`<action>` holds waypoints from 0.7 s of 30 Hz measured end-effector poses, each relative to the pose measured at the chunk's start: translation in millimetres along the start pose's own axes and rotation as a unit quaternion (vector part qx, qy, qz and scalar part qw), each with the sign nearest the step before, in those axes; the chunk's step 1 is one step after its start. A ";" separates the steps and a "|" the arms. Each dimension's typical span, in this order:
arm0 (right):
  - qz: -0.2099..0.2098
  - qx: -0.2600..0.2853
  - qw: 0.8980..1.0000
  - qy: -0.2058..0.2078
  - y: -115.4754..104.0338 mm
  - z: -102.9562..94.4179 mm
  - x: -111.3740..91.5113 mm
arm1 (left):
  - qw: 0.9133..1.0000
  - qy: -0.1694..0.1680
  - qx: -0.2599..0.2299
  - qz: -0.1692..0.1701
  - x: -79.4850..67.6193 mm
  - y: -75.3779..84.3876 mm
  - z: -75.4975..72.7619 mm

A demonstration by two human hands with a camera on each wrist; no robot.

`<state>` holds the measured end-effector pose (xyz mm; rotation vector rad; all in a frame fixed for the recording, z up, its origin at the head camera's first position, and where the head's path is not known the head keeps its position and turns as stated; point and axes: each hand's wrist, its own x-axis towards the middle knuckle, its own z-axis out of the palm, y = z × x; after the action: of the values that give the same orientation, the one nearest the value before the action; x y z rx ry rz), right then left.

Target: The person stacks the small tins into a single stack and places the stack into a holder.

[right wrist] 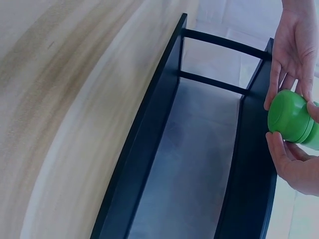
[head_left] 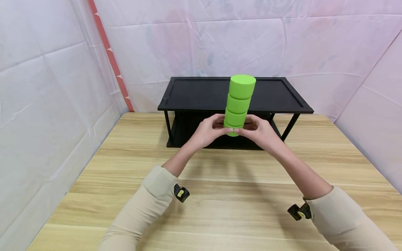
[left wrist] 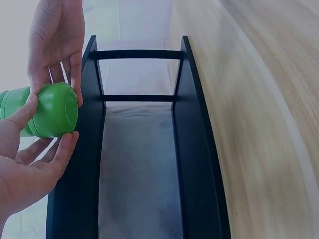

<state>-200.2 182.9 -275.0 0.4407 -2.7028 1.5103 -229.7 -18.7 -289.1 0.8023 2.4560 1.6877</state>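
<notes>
A tall green column of stacked, cup-like cylinders [head_left: 240, 89] stands nearly upright, leaning slightly right at its top. Both hands grip its lowest section from opposite sides. On the left side is my left hand [head_left: 210, 130], its thumb across the front and its other fingers partly hidden behind. My right hand [head_left: 259, 132] holds the right side the same way, the two thumb tips close together. The left wrist view shows the column's smooth base [left wrist: 62, 109] between the hands. The column is held up in front of a black two-tier rack [head_left: 201, 92].
The rack stands at the back of a wood-grain table [head_left: 220, 209], with its upper board on thin legs above a lower board. White patterned sheeting [head_left: 235, 45] hangs behind it and along both sides. A red strip [head_left: 108, 48] runs down the back left corner.
</notes>
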 end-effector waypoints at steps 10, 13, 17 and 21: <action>-0.003 0.002 1.000 0.003 -8.6 -1.1 5.5 | 1.000 0.007 0.005 0.003 2.3 4.5 -6.6; -0.001 0.005 1.000 0.005 -10.9 -1.1 7.0 | 1.000 0.009 0.005 0.006 3.1 6.4 -8.7; 0.005 0.011 1.000 0.013 -14.2 -1.3 8.7 | 1.000 0.008 0.005 0.004 3.7 9.7 -11.9; 0.003 0.015 1.000 0.020 -17.1 -2.1 10.3 | 1.000 0.006 0.000 0.001 5.1 12.6 -14.8</action>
<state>-206.1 173.7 -258.1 0.3987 -2.6573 1.5453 -234.1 -25.7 -270.8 0.7969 2.4648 1.6971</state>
